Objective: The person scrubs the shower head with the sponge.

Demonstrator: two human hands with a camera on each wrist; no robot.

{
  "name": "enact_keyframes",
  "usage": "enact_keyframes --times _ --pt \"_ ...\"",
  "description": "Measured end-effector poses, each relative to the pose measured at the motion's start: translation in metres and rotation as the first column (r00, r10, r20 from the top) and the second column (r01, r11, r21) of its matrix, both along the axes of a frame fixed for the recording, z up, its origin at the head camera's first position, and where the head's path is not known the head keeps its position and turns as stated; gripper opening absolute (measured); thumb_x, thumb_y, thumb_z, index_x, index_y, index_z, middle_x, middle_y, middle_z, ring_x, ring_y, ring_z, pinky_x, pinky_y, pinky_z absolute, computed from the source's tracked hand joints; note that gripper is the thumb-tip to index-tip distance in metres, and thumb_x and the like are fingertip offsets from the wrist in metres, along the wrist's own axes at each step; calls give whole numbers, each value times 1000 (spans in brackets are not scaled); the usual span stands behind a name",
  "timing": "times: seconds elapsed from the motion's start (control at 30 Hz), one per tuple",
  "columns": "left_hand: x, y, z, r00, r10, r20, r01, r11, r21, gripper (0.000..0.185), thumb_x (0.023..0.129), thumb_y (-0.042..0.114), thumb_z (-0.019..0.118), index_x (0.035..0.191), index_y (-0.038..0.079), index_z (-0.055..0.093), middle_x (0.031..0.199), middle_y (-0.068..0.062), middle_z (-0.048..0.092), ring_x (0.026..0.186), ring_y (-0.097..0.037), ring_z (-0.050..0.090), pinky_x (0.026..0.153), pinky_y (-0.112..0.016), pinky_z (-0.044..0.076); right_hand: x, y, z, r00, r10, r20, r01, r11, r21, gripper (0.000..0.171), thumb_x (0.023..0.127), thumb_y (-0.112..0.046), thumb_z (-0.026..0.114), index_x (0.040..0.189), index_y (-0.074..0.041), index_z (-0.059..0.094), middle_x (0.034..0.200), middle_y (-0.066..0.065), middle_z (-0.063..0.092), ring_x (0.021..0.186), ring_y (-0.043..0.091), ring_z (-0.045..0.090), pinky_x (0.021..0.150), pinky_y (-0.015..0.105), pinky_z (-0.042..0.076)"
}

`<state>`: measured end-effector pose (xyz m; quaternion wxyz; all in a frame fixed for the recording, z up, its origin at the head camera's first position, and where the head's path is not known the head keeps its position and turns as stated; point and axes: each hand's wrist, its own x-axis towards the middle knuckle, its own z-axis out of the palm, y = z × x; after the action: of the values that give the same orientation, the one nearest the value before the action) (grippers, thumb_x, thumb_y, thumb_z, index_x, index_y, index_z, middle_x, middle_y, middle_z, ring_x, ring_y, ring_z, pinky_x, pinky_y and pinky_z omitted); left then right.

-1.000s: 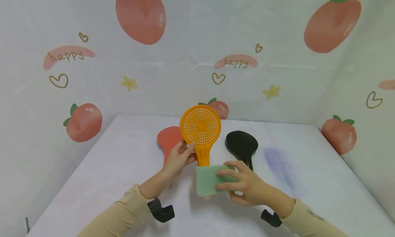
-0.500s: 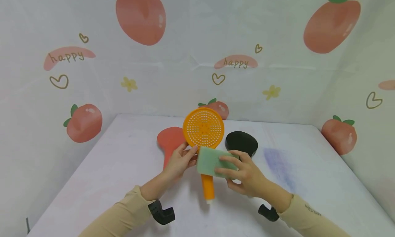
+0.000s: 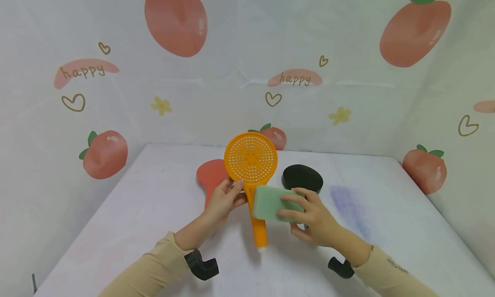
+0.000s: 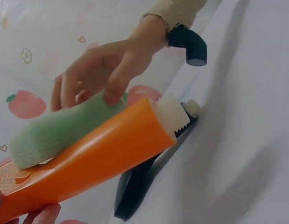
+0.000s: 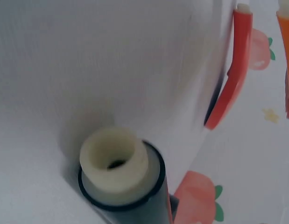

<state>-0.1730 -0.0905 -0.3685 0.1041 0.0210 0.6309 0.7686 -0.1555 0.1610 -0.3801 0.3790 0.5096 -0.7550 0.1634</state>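
Left of centre in the head view, a flat coral-red plastic shower head point(image 3: 210, 174) lies on the white worktop point(image 3: 127, 245), partly hidden by the left hand point(image 3: 224, 200); right of centre, a rounded black shower head point(image 3: 302, 178) lies half behind the right hand point(image 3: 315, 217). Mid-frame, between those two, an orange plastic shower head point(image 3: 251, 158) with a round, finely perforated face is held up, its straight handle slanting down to a white threaded end. The left hand's grip pinches its neck, thumb to the front. The right hand's grip holds a pale green, block-shaped sponge point(image 3: 270, 203), soft and rounded at the corners, across the front of that handle. A purple smudge point(image 3: 351, 211) marks the worktop at right. The worktop spreads to either side, its far edge meeting a white backdrop point(image 3: 216, 116) printed with peaches and hearts.
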Motion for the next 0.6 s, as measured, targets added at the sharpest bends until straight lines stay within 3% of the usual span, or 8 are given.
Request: enact_keyframes --times 0.17,0.3,0.6 --pt "1 0 2 1000 -9 27 8 1000 21 43 99 14 44 140 6 37 111 -13 62 85 -13 66 85 -33 56 -10 3 2 998 -64 0 64 995 -82 30 91 -24 39 96 -17 68 108 16 60 101 40 50 84 51 39" --pt "1 0 1 999 -3 32 2 1000 16 42 99 15 45 139 6 37 111 -14 62 86 -13 66 85 -33 55 -10 4 0 996 -79 46 82 994 -73 32 92 -26 39 99 -17 68 110 16 59 104 39 48 84 52 39" --pt "-5 -3 -2 996 81 25 -82 996 48 41 99 16 46 137 4 38 117 -12 58 85 -11 64 84 -30 56 2 3 -7 994 69 85 -73 996 44 32 91 -25 36 104 -23 65 116 9 58 105 32 49 83 47 45"
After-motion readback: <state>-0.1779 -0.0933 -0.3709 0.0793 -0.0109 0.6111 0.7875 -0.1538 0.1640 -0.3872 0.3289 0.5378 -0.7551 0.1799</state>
